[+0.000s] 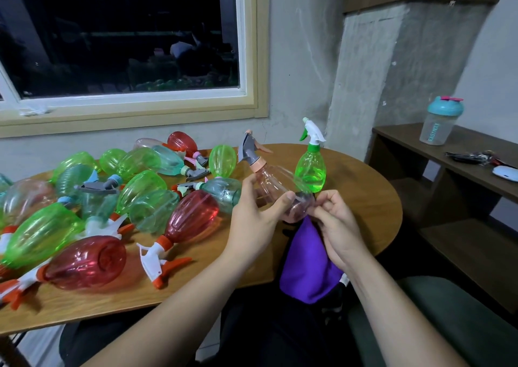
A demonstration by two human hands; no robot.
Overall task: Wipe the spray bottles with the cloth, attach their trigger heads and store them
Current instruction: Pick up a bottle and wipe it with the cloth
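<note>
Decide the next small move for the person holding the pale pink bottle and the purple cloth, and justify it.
Probably wipe the purple cloth around the base of the pale pink bottle, turning it with the left hand. That hand grips the tilted bottle, its grey trigger head already on; the right hand holds the cloth at the base.

Held bottle (pixel 276 187): clear pale pink, ribbed, peach collar, grey trigger head (pixel 249 149). Cloth (pixel 307 260): solid purple. Upright bottle (pixel 310 170), far right on desk (pixel 364 198): bright green, white head, green collar and nozzle tip. Pile (pixel 140 187) on left: ribbed green, red and teal. Near red bottle (pixel 84 263): white head, orange trigger. Desk: brown wood grain. Shaker (pixel 440 122) at right: clear, teal lid, pink cap.
</note>
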